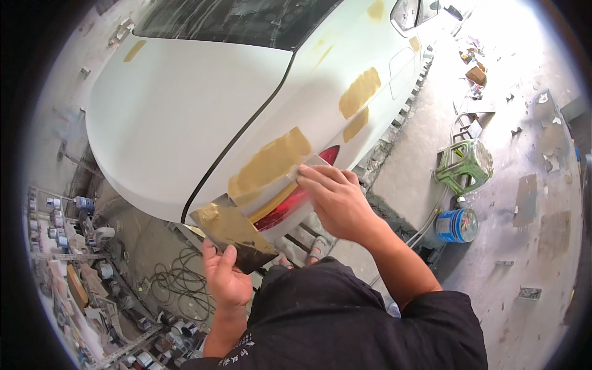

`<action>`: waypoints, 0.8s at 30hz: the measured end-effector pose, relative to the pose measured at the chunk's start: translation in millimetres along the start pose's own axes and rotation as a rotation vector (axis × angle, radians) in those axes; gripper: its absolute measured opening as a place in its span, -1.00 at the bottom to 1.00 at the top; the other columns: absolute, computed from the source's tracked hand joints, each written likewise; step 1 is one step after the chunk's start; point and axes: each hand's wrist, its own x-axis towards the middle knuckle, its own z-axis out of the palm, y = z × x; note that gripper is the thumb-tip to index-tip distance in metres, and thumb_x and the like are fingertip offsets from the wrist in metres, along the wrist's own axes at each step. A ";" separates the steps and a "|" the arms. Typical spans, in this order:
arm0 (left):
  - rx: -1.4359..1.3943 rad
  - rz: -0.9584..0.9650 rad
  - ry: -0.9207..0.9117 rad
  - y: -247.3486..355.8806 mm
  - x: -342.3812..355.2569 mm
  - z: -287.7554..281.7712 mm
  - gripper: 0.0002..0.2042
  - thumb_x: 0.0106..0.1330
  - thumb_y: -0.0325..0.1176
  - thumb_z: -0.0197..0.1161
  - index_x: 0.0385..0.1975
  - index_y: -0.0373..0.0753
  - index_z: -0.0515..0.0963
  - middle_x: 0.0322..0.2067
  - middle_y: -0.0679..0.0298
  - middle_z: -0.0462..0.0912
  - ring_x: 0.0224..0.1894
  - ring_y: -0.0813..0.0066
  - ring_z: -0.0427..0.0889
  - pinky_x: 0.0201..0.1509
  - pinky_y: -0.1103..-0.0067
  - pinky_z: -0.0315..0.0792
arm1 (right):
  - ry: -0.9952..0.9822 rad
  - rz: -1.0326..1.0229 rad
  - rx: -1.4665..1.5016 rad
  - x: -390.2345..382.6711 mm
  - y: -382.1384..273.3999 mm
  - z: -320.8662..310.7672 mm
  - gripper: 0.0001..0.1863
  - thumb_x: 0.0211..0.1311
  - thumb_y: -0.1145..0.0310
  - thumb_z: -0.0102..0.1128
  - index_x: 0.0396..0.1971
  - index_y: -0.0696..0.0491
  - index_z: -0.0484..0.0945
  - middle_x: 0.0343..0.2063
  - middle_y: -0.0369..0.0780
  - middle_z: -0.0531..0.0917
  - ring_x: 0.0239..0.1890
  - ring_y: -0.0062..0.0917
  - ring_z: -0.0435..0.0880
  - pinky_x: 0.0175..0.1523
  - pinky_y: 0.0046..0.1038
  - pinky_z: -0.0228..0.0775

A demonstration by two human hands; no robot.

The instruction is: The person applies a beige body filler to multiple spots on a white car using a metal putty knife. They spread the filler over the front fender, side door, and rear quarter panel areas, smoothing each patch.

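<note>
A white car [166, 111] with a dark rear window fills the upper part of the head view. My left hand [227, 280] grips the lower edge of a dark putty board [240, 237], with a lump of yellow-tan putty at its upper left corner. In my right hand [339, 200] is a flat, pale putty spreader [314, 161], pinched between thumb and fingers at the car's rear corner. A broad putty patch [271, 157] lies just left of it. Below runs a red tail light [280, 213] with a putty strip along its upper edge, partly hidden by my hand.
Further putty patches [359, 92] mark the car's side. A green stool [465, 166] and a blue bucket [456, 225] stand at the right. Cables [182, 280] coil on the floor at lower left, beside shelves [68, 256] crowded with cans.
</note>
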 end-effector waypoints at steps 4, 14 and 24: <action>-0.115 -0.112 -0.003 -10.7 2.3 19.3 -0.54 0.51 -0.60 0.02 0.38 -0.24 0.27 0.25 0.08 0.54 0.28 0.24 0.57 0.41 0.26 0.43 | 0.123 -0.300 0.643 -24.5 -23.7 -5.2 -0.45 0.20 0.58 0.31 0.24 0.09 0.55 0.37 -0.13 0.52 0.39 -0.13 0.46 0.41 -0.11 0.30; -0.064 0.082 -0.031 -0.8 -3.2 16.7 -0.55 0.52 -0.60 0.03 0.39 -0.25 0.29 0.28 0.14 0.54 0.29 0.29 0.57 0.43 0.27 0.42 | -0.004 -0.087 0.006 -4.9 15.6 21.0 -0.45 0.19 0.51 0.21 0.25 0.04 0.52 0.38 -0.23 0.49 0.42 -0.23 0.39 0.32 -0.02 0.26; 0.029 0.099 0.036 2.3 -6.5 1.1 -0.50 0.49 -0.57 0.08 0.42 -0.31 0.25 0.27 0.11 0.53 0.30 0.26 0.56 0.43 0.28 0.41 | 0.030 0.034 -0.160 36.5 -6.2 43.1 -0.47 0.25 0.46 0.10 0.26 0.12 0.49 0.37 -0.21 0.45 0.41 -0.35 0.36 0.21 0.20 0.30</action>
